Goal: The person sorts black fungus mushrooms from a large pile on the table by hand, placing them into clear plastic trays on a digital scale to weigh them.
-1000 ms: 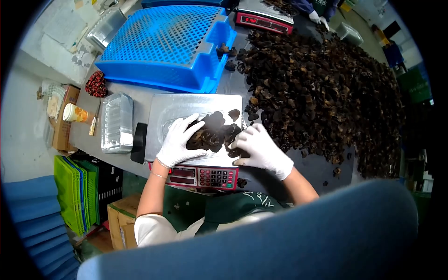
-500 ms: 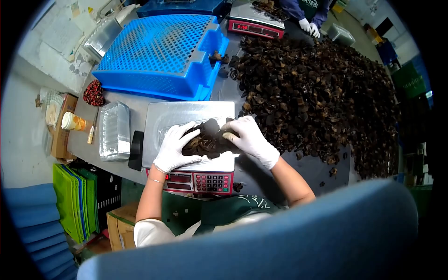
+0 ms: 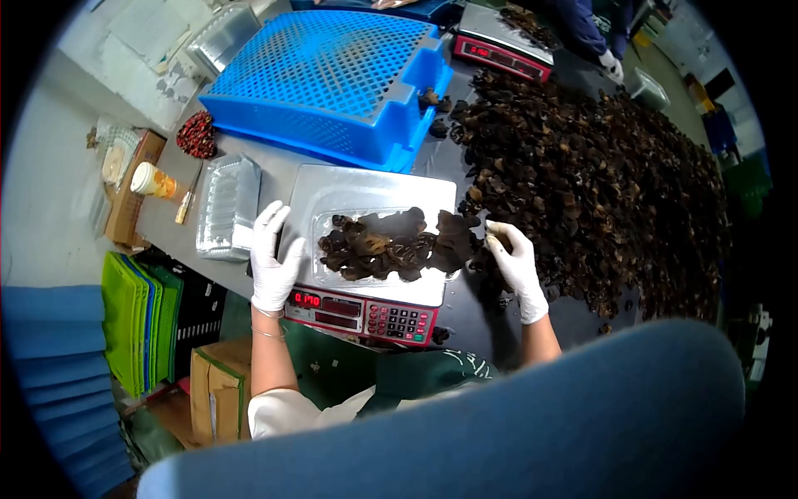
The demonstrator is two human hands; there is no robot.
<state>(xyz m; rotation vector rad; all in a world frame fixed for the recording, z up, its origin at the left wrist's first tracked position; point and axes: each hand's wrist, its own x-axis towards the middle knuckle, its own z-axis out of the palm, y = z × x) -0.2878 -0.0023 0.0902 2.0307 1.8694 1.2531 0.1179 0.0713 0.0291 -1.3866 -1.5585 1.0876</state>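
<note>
A clear plastic tray of dark wood ear mushrooms rests on the metal platform of a red-fronted digital scale. The lit display seems to read 0.170. Some mushrooms hang over the tray's right side. My left hand, in a white glove, is open beside the scale's left edge, fingers spread and touching no mushrooms. Off the platform's right side, my right hand, gloved too, has its fingers curved and the thumb a little apart. Nothing shows between them.
A large heap of wood ears covers the right of the table. An upturned blue crate lies behind the scale. Stacked clear trays, a paper cup and a red bundle stand left. Another person's gloved hand is near a second scale.
Both hands have drawn away from the mushrooms, the left one leftward and the right one rightward. The mushrooms on the scale are now uncovered. The camera view has shifted slightly.
</note>
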